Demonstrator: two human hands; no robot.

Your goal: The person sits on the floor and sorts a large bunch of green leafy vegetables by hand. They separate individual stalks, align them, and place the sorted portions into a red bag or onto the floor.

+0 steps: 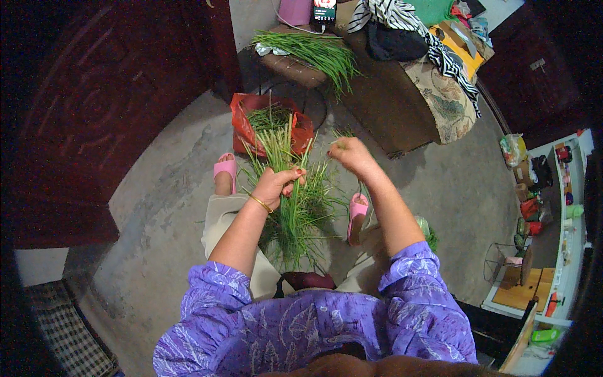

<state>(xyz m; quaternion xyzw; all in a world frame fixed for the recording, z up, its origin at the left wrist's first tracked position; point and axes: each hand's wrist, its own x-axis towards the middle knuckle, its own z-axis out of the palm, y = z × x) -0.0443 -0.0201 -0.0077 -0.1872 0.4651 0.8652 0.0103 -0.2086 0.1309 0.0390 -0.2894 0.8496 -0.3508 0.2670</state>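
Note:
My left hand point(278, 184) is closed around a bunch of long green stalks point(278, 148), perhaps garlic chives. Their pale ends point away from me, and the leaves hang towards my lap. To the right, my right hand point(351, 154) is raised with its fingertips pinched together. Bits of green show beside it, but whether the fingers hold any is unclear. A loose heap of greens point(322, 202) lies on the floor between my feet, partly behind the bunch. Just beyond the bunch, a red plastic bag point(239, 125) stands open with more greens inside.
Neat green stalks point(320, 52) lie across a brown stool point(287, 68), in front of a phone point(324, 12) on a cable. A brown-covered seat point(377, 103) carries cloths. Pink slippers point(225, 166) flank the heap. Shelves point(565, 221) line the right; a dark door point(103, 103) the left.

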